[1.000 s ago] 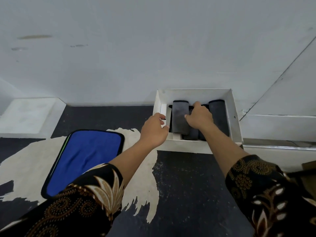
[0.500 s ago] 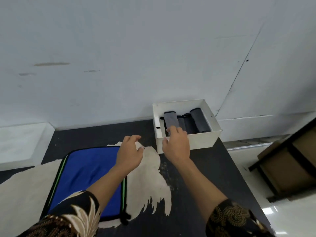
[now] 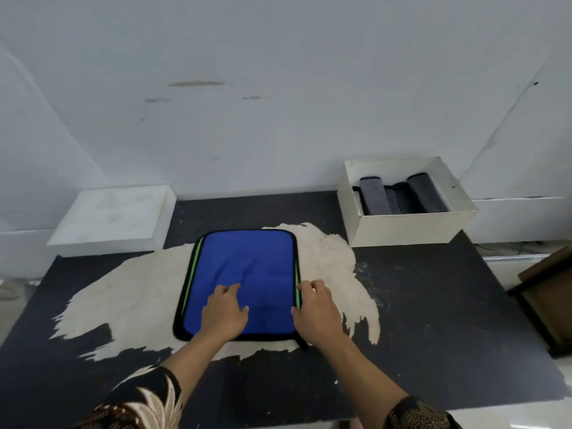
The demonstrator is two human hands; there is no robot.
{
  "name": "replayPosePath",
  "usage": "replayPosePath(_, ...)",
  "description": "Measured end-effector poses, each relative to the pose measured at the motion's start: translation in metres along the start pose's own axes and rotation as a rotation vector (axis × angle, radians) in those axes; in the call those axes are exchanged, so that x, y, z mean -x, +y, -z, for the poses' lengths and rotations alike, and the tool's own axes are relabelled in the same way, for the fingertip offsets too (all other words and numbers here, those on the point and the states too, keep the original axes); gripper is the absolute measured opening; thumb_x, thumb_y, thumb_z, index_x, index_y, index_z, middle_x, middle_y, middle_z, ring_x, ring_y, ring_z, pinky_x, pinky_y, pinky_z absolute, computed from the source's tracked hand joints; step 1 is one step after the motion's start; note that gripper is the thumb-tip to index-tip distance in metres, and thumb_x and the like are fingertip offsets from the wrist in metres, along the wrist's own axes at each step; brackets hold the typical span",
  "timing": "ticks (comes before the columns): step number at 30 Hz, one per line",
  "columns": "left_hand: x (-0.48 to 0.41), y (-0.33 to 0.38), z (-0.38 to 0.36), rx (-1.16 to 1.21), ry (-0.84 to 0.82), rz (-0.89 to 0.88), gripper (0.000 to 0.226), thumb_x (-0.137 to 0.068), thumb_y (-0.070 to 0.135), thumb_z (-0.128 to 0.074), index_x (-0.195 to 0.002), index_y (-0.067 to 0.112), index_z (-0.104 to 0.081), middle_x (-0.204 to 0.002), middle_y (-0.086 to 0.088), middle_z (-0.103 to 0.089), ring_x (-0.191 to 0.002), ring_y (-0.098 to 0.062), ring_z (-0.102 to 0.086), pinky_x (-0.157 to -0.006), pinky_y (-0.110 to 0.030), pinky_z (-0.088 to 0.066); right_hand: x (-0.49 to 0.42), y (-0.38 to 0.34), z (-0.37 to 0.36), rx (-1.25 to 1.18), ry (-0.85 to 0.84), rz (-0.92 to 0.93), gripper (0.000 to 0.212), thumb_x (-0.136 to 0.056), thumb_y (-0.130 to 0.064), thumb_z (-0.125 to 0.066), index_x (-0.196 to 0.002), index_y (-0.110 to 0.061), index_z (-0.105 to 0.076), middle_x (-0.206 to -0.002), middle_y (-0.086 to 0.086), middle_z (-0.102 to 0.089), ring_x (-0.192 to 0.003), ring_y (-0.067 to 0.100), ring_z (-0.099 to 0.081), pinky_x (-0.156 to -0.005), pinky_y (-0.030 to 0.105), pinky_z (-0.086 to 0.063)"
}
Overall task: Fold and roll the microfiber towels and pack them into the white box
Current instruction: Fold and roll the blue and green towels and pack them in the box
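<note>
Item: blue towel (image 3: 247,274), microfiber, black-bound edge with green stripes down both long sides; lies flat, unfolded, on the dark table (image 3: 433,320), over a pale worn patch (image 3: 123,305).
Handling (judged): light, soft, limp; will drape and crease, not slide much on the rough top. Best taken at a bound edge or corner, where the hem gives some body.
Left hand (image 3: 224,314): palm down on the towel's near half, fingers spread, pinning rather than gripping.
Right hand (image 3: 315,311): at the towel's right edge, fingertips curled against the green stripe; whether the hem is pinched cannot be told.
White box (image 3: 405,227): beyond the towel, to its right, well apart; open-topped.
Box contents: grey rolled towels (image 3: 402,196) lying side by side; a little room appears at their left.
White block (image 3: 108,218): beyond the towel, to its left, apart.
Brown furniture (image 3: 548,298): far right of the towel, off the table.
Obstructions: none between towel and box.
</note>
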State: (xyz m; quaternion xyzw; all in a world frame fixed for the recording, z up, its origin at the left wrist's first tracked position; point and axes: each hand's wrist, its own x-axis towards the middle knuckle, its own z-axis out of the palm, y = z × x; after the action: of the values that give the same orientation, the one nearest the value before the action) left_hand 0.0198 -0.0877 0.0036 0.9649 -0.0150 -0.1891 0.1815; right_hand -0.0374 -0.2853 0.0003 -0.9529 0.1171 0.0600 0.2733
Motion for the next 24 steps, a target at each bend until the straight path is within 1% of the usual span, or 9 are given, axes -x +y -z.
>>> replayPosePath(2, 0.006, -0.023, -0.011, -0.109, -0.114, 0.034, 0.072, -0.096, 0.043, -0.054, -0.156, 0.026, -0.018, -0.161, -0.007, -0.016, -0.143, -0.031, -0.027, -0.115, -0.050, -0.029, 0.007, 0.001, -0.017, 0.039, -0.112, 0.050, 0.053, -0.093, -0.031, -0.059, -0.141, -0.024, -0.038, -0.145, 0.002, -0.031, -0.127, 0.026, -0.039, -0.098, 0.038, -0.047)
replayPosePath(4, 0.011, -0.041, -0.019, -0.200, -0.209, 0.036, 0.075, -0.095, 0.044, -0.052, -0.156, 0.030, -0.010, -0.164, -0.007, -0.001, -0.148, -0.033, -0.013, -0.117, -0.052, -0.020, 0.013, 0.004, -0.030, 0.109, -0.227, 0.091, 0.059, -0.094, -0.033, -0.057, -0.147, -0.025, -0.033, -0.154, 0.005, -0.022, -0.134, 0.029, -0.032, -0.104, 0.042, -0.043)
replayPosePath(6, 0.018, -0.053, -0.025, -0.272, -0.242, 0.001, 0.078, -0.096, 0.038, -0.051, -0.157, 0.031, -0.003, -0.164, -0.009, 0.010, -0.150, -0.032, -0.003, -0.118, -0.053, -0.015, 0.017, 0.005, -0.038, 0.229, -0.292, 0.121, 0.062, -0.095, -0.035, -0.054, -0.150, -0.026, -0.029, -0.159, 0.006, -0.015, -0.139, 0.030, -0.025, -0.110, 0.046, -0.036)
replayPosePath(8, 0.024, -0.059, -0.029, -0.323, -0.225, -0.026, 0.078, -0.097, 0.035, -0.049, -0.156, 0.032, 0.001, -0.163, -0.008, 0.013, -0.150, -0.032, 0.001, -0.118, -0.053, -0.014, 0.018, 0.005, -0.044, 0.308, -0.278, 0.131, 0.061, -0.096, -0.036, -0.052, -0.151, -0.026, -0.029, -0.160, 0.006, -0.015, -0.140, 0.030, -0.022, -0.112, 0.047, -0.031)
replayPosePath(11, 0.027, -0.065, -0.029, -0.280, -0.160, 0.004, 0.072, -0.097, 0.033, -0.047, -0.156, 0.034, -0.006, -0.164, -0.009, 0.007, -0.149, -0.032, -0.003, -0.118, -0.052, -0.016, 0.017, 0.000, -0.047, 0.338, -0.206, 0.125, 0.054, -0.095, -0.035, -0.052, -0.146, -0.024, -0.037, -0.153, 0.009, -0.025, -0.133, 0.029, -0.030, -0.109, 0.043, -0.033)
replayPosePath(14, 0.023, -0.070, -0.024, -0.122, -0.085, 0.141, 0.061, -0.097, 0.036, -0.048, -0.153, 0.036, -0.022, -0.162, -0.013, -0.006, -0.146, -0.034, -0.015, -0.117, -0.050, -0.024, 0.015, -0.007, -0.051, 0.343, -0.148, 0.104, 0.044, -0.095, -0.034, -0.051, -0.137, -0.022, -0.046, -0.142, 0.008, -0.036, -0.124, 0.028, -0.036, -0.102, 0.040, -0.037)
replayPosePath(18, 0.012, -0.075, -0.015, -0.001, -0.012, 0.259, 0.051, -0.096, 0.036, -0.051, -0.146, 0.030, -0.039, -0.152, -0.012, -0.027, -0.137, -0.032, -0.030, -0.112, -0.045, -0.032, 0.016, -0.014, -0.055, 0.270, -0.106, 0.039, 0.040, -0.096, -0.039, -0.051, -0.132, -0.021, -0.052, -0.139, 0.006, -0.040, -0.123, 0.025, -0.038, -0.101, 0.035, -0.040)
replayPosePath(20, 0.008, -0.078, -0.012, 0.024, -0.007, 0.280, 0.049, -0.096, 0.036, -0.052, -0.143, 0.028, -0.043, -0.149, -0.011, -0.030, -0.134, -0.032, -0.033, -0.111, -0.043, -0.033, 0.017, -0.014, -0.056, 0.234, -0.109, 0.015, 0.038, -0.097, -0.038, -0.051, -0.130, -0.020, -0.054, -0.138, 0.006, -0.040, -0.122, 0.024, -0.040, -0.100, 0.034, -0.043)
replayPosePath(24, 0.002, -0.086, -0.010, 0.087, -0.004, 0.326, 0.047, -0.095, 0.033, -0.053, -0.141, 0.024, -0.047, -0.149, -0.012, -0.025, -0.132, -0.032, -0.036, -0.110, -0.041, -0.035, 0.015, -0.015, -0.057, 0.195, -0.102, -0.012, 0.031, -0.097, -0.033, -0.052, -0.124, -0.019, -0.059, -0.135, 0.006, -0.042, -0.119, 0.023, -0.043, -0.098, 0.032, -0.046)
